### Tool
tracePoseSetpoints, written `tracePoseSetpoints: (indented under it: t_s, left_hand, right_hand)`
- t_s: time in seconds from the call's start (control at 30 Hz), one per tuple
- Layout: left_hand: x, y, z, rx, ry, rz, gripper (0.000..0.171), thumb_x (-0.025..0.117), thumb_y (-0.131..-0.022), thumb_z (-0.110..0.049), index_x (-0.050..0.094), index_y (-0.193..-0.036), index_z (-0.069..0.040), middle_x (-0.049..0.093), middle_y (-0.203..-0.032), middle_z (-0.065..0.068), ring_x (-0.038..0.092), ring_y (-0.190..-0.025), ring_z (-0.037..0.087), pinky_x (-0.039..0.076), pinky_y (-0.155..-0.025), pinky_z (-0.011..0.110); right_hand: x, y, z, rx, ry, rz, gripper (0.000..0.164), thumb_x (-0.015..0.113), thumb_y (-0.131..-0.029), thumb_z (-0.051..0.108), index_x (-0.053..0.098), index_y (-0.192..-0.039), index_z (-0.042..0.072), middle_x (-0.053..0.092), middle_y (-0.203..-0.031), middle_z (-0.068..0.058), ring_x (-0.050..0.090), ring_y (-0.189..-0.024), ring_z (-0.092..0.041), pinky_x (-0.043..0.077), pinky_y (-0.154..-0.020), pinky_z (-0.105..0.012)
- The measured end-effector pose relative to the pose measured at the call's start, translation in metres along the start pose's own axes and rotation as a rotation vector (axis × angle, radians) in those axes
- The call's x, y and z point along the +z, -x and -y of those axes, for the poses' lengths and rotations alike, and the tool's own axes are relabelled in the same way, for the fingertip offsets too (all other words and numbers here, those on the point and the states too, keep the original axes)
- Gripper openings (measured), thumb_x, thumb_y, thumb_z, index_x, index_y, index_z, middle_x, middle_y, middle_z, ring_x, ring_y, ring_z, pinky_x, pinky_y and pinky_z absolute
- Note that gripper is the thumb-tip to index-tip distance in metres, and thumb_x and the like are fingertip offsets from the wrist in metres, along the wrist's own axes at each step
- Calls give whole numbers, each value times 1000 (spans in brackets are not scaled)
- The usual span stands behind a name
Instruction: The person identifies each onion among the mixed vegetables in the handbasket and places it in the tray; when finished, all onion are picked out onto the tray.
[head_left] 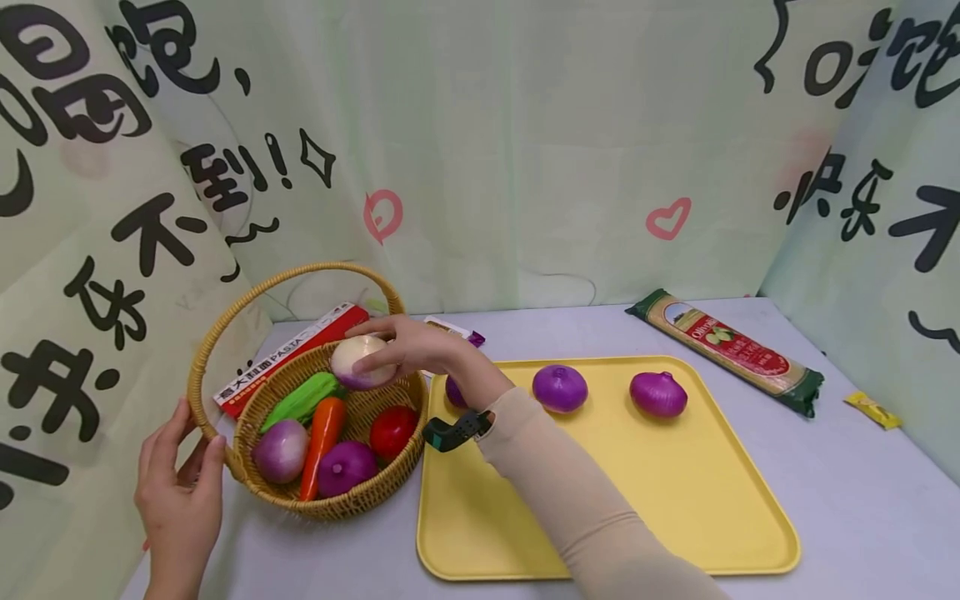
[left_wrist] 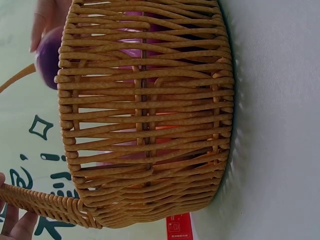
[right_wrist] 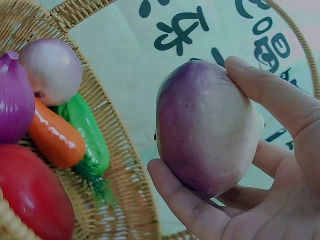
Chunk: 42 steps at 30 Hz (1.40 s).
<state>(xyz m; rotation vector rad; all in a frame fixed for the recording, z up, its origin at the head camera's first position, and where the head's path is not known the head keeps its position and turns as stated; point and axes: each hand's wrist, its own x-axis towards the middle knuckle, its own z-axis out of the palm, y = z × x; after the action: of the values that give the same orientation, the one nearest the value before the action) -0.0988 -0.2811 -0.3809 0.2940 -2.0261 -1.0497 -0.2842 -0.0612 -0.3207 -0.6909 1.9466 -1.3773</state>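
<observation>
My right hand (head_left: 401,346) grips a purple-and-white turnip (right_wrist: 207,127) between thumb and fingers, above the back rim of the wicker basket (head_left: 367,500). Fingers of my left hand (head_left: 180,492) hold the basket's arched handle (head_left: 198,375) low on its left side, where it meets the rim. Inside the basket lie a second turnip (head_left: 281,451), a carrot (head_left: 324,446), a green vegetable (head_left: 303,398), a purple onion (head_left: 347,468) and a red tomato (head_left: 393,432). Seen from the left wrist, the weave hides most of these.
A yellow tray (head_left: 615,500) stands right of the basket, bearing purple onions (head_left: 560,388), one partly hidden behind my right wrist. Behind the basket leans a red pasta box (head_left: 300,354). A long packet (head_left: 731,346) lies at the back right, near a small yellow wrapper (head_left: 872,410).
</observation>
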Motion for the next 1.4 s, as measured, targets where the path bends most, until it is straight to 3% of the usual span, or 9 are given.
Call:
tracePoseSetpoints:
  t_s: [0.1, 0.33, 0.6, 0.83, 1.4]
  left_hand:
    - [0, 1, 0, -10, -2, 2, 64, 61, -84, 9, 47, -138, -24, 37, -115, -32, 44, -113, -11, 38, -86, -4]
    - [0, 3, 3, -14, 7, 0, 66, 61, -83, 10, 47, -138, -23, 38, -115, -32, 44, -113, -10, 38, -86, -4]
    - [1, 2, 2, 7, 23, -6, 65, 61, -83, 12, 48, -138, -21, 38, -115, -31, 45, -113, -10, 39, -87, -3]
    - [1, -1, 2, 21, 32, -4, 65, 60, -83, 13, 49, -137, -20, 39, -116, -31, 45, -113, -9, 39, -87, -3]
    - [-1, -1, 1, 20, 31, -2, 63, 61, -83, 11, 49, -137, -19, 39, -115, -31, 45, -113, -10, 39, -86, -4]
  right_hand:
    - [-5, 7, -2, -24, 36, 1, 50, 71, -83, 21, 56, -131, 23, 52, -122, -6, 55, -100, -18, 59, -77, -28]
    - [-13, 28, -3, -86, 117, -17, 51, 72, -83, 23, 56, -131, 25, 45, -137, -3, 54, -103, -18, 58, -75, -28]
    - [-20, 47, -3, -127, 113, -46, 56, 73, -82, 21, 53, -134, 22, 57, -121, -9, 56, -102, -19, 59, -77, -30]
    - [-29, 64, -7, -155, 158, -97, 56, 75, -80, 22, 55, -132, 24, 54, -128, -2, 57, -102, -20, 56, -80, -27]
    - [-38, 89, -13, -165, 138, -133, 60, 75, -79, 20, 53, -135, 21, 54, -129, -3, 61, -100, -22, 57, -81, -28]
